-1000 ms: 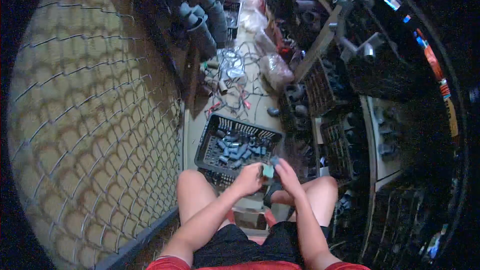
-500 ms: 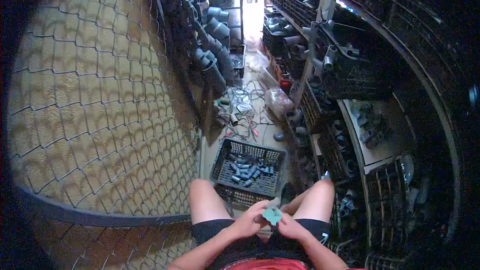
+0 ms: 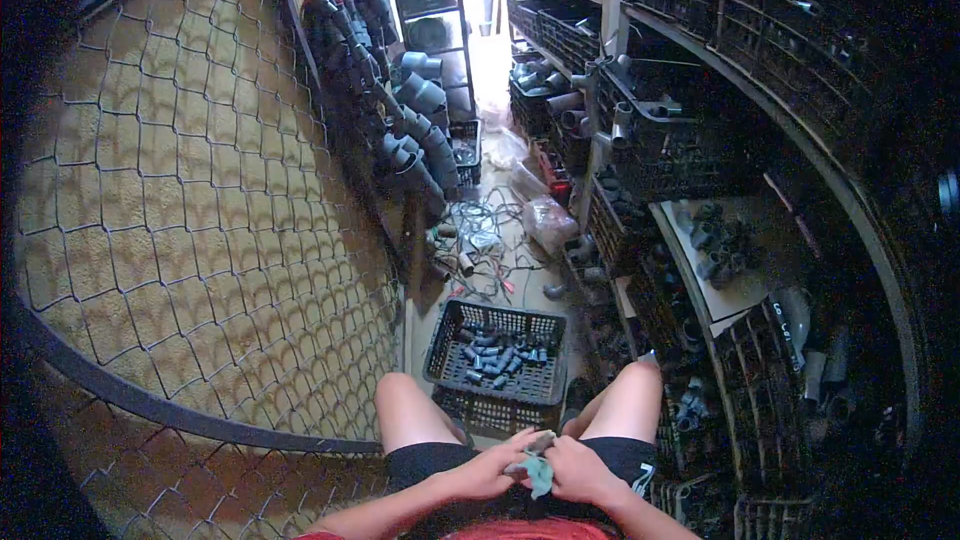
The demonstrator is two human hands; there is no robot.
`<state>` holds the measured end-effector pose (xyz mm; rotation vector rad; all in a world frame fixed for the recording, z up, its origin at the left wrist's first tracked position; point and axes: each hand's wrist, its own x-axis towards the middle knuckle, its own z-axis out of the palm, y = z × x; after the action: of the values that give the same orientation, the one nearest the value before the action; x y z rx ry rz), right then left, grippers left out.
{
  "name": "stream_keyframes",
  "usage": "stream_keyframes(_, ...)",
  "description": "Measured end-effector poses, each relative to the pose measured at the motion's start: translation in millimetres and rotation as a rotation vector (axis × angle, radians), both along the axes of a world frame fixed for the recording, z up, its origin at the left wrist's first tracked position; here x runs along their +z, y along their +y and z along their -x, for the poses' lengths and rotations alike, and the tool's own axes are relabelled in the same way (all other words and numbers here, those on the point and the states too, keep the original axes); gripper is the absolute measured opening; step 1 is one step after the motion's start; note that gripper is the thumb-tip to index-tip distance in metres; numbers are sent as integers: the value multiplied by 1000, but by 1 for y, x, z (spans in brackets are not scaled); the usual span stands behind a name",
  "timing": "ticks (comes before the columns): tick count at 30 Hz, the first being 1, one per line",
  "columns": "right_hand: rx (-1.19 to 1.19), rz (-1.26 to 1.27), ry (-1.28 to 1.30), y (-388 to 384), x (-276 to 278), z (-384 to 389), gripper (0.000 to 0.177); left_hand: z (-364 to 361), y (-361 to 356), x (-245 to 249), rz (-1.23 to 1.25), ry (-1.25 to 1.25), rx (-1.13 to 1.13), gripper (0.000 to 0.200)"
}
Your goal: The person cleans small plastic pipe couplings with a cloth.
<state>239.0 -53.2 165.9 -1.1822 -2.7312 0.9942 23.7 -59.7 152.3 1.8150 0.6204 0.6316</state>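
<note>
A limp, crumpled green cloth [image 3: 540, 478] is gripped at the near middle, over the lap, between the left hand [image 3: 490, 467] and the right hand [image 3: 583, 470], their fingers curled, forearms angled inward. Farther off, smooth grey pipe pieces [image 3: 490, 360] are heaped loosely in a slatted black basket [image 3: 548, 380].

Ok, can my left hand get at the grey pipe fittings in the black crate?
Probably yes, leaning forward: the crate stands open in front of you, nothing covering the pipe fittings, though your left hand is at the green cloth.
</note>
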Motion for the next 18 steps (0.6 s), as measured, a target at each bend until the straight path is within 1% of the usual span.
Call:
stream_keyframes(1, -3, -1, 1, -4, -3, -1, 29, -3, -1, -2, 106, -56, -30, 56)
stream_keyframes(3, -61, 45, 258, -17, -19, -7, 35, -5, -1, -2, 80, -43, -48, 54)
stream_keyframes(4, -62, 49, 259, -25, -28, -9, 35, -5, -4, 2, 64, -30, -61, 53)
stream_keyframes(6, -331, 1241, 930, -40, -55, -13, 45, -10, -5, 25, 96, -55, -76, 51)
stream_keyframes(7, 66, 2019, 1213, -39, -68, -8, 50, -15, -6, 33, 197, -94, -106, 49)
stream_keyframes(8, 71, 2018, 1209, -39, -76, -9, 50, -17, -5, 38, 296, -130, -136, 49)
stream_keyframes(9, 68, 1976, 1215, -37, -77, -10, 52, -18, 0, 40, 124, -199, -301, 57)
stream_keyframes(10, 64, 1932, 1219, -33, -76, -13, 55, -22, -6, 45, 53, -249, -327, 65)
stream_keyframes(12, 55, 1855, 1223, -29, -74, -20, 60, -25, -15, 52, 203, -299, -289, 63)
stream_keyframes(13, 54, 1815, 1225, -25, -73, -22, 62, -24, -11, 54, 150, -281, -149, 53)
stream_keyframes(14, 53, 1774, 1229, -22, -72, -23, 65, -22, -7, 56, 95, -261, -11, 51)
stream_keyframes(15, -74, 1754, 1196, -16, -70, -22, 64, -23, -8, 61, 237, -307, 166, 45)
stream_keyframes(16, -200, 1731, 1162, -9, -66, -20, 65, -17, -9, 71, 324, -301, 371, 42)
stream_keyframes(18, -116, 1358, 1318, 10, -36, -10, 60, -10, 2, 50, 248, -609, 594, 39)
